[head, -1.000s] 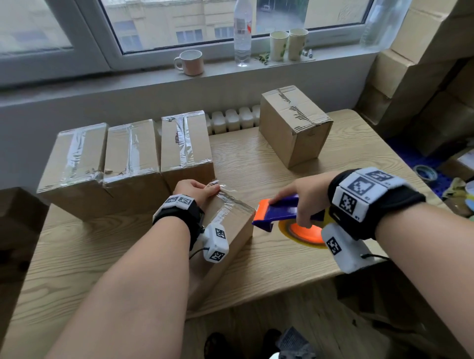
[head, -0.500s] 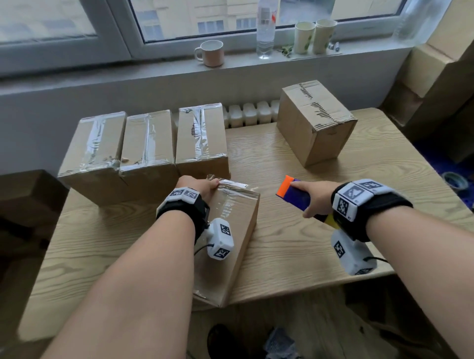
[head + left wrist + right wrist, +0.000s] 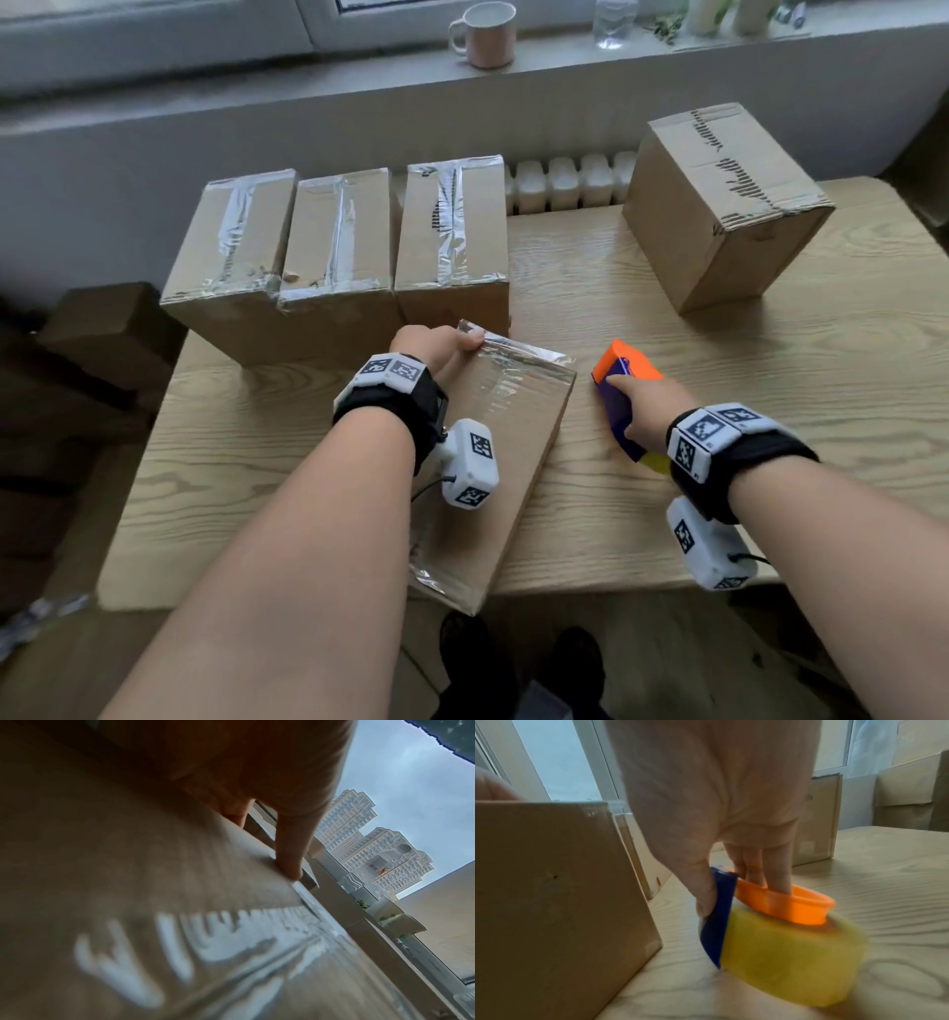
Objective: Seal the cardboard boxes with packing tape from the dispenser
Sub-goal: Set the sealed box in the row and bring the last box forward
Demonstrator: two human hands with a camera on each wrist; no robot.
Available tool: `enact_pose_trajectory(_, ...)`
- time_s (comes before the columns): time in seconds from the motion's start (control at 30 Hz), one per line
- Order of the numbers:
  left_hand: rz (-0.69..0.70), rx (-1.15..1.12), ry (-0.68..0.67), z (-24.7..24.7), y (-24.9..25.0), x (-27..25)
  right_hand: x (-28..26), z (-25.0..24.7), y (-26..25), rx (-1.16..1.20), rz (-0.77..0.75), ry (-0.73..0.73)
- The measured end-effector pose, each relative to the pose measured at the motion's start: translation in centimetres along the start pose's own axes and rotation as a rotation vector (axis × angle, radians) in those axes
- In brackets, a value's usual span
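The right hand [image 3: 649, 411] grips the dispenser [image 3: 777, 935], thumb pressed on its blue guard and fingers hooked into the orange core, with the yellow tape roll resting on or just above the table [image 3: 770, 390], just beside the box [image 3: 493, 462] being worked. The left hand [image 3: 436, 349] lies on that box's far end, fingers curled over the far edge where the clear tape [image 3: 513, 380] folds down; the left wrist view shows a fingertip [image 3: 289, 866] pressing at that edge. The box lies at the table's near edge, its near end hanging slightly over, and the strip on top looks wrinkled. The step in hand seems to be finishing this seal, so the left hand would do well to rub the strip flat from the middle outward and press the overhanging ends firmly onto the sides, while the right keeps the dispenser clear so loose tape does not catch. Three boxes [image 3: 339, 231] stand in a row behind, touching, each with tape along the top seam. A fourth box [image 3: 719, 205] stands well apart on the right, its flaps closed, with no fresh tape that can be made out. All boxes are shut, so their contents cannot be told. A mug [image 3: 485, 33] sits on the sill.
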State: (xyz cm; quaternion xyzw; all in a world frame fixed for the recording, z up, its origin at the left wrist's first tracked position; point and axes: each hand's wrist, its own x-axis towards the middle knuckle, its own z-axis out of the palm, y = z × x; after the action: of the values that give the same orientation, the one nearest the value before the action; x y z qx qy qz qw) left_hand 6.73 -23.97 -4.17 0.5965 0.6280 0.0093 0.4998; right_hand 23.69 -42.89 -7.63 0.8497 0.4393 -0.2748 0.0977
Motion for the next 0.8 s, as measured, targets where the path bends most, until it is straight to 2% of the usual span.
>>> enact_pose_trajectory(0.17,0.024,0.032,-0.002,0.1,-0.3,0.2,0.0,1.4,-0.3,-0.003,-0.014,0.019)
enact_pose_trajectory(0.33,-0.009,-0.013,0.020,0.2,-0.7,0.1,-0.2,2.0,-0.4,0.005,-0.025,-0.036)
enact_pose_trajectory(0.5,-0.048,-0.081,0.044,0.1,-1.2,-0.7,-0.8,0.5,-0.3,0.063,0.001,-0.020)
enact_pose_trajectory(0.57,-0.034,-0.065,0.058,0.0,-1.3,-1.4,-1.0,-1.2,-0.3,0.150,0.039,0.061)
enact_pose_trajectory(0.67,0.076,0.082,0.075,-0.1,-1.6,-2.1,-1.5,-3.8,-0.7,0.262,0.021,0.288)
enact_pose_trajectory(0.8,0.301,0.172,0.256,-0.9,-1.5,-3.0,-3.5,-6.6,-2.5,0.253,-0.121,0.444)
